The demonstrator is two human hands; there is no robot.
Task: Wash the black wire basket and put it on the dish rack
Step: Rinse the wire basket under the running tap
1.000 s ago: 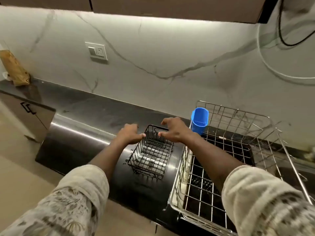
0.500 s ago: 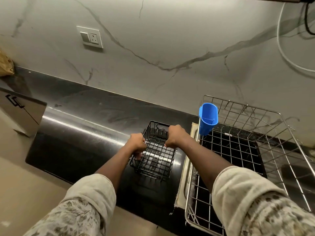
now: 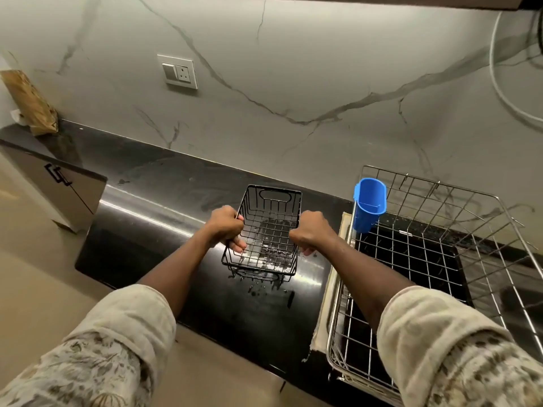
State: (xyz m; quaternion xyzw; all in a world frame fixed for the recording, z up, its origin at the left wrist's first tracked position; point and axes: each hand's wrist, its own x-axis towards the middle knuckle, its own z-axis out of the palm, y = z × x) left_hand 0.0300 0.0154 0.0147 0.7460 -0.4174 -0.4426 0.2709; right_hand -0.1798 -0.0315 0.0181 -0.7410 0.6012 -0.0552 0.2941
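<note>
Gripping the black wire basket (image 3: pixel 266 239) by its two long side rims looks like a sound hold. The left hand (image 3: pixel 224 227) has its fingers curled round the left rim and the right hand (image 3: pixel 311 232) is wrapped round the right one, so the load is balanced. The basket is upright, at or just above the black countertop (image 3: pixel 147 224), with wet patches and droplets beneath it; whether it touches the surface I cannot tell. No tap or sink shows plainly, so washing probably means carrying it level with both holds firm, since wet wire likely slips. The dish rack (image 3: pixel 427 182) stands just to the right, with a blue cutlery holder (image 3: pixel 368 204) hooked on its far left corner, so the path should pass clear of that holder.
</note>
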